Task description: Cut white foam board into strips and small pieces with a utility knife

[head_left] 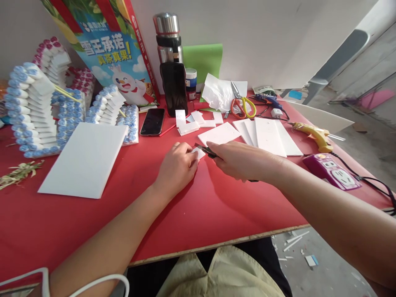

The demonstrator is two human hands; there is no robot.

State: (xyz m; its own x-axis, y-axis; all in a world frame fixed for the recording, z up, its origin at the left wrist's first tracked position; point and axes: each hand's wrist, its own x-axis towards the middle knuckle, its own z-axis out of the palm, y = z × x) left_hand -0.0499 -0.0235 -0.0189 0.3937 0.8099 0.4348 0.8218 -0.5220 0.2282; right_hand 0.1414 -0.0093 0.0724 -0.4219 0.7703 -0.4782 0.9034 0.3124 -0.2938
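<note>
My right hand [236, 159] is closed round a dark utility knife [208, 152], its blade pointing left over a small white foam board piece [199, 152]. With bent fingers, my left hand [179, 163] presses that piece down on the red table [198, 214]. The blade's tip is at the piece's upper edge; whether it has entered the foam I cannot tell. Just behind the hands lies a white foam rectangle [219, 133]. Smaller white foam offcuts [188, 128] are gathered farther back, and several larger foam sheets [270, 136] overlap to the right.
A large white foam board [83, 161] lies left, before blue-and-white decorated models [31, 111]. Behind stand a thermos [168, 37] and an upright phone [173, 88]; another phone [152, 121] lies flat. Scissors [243, 105], a yellow glue gun [315, 134] and a purple power strip [332, 171] are right.
</note>
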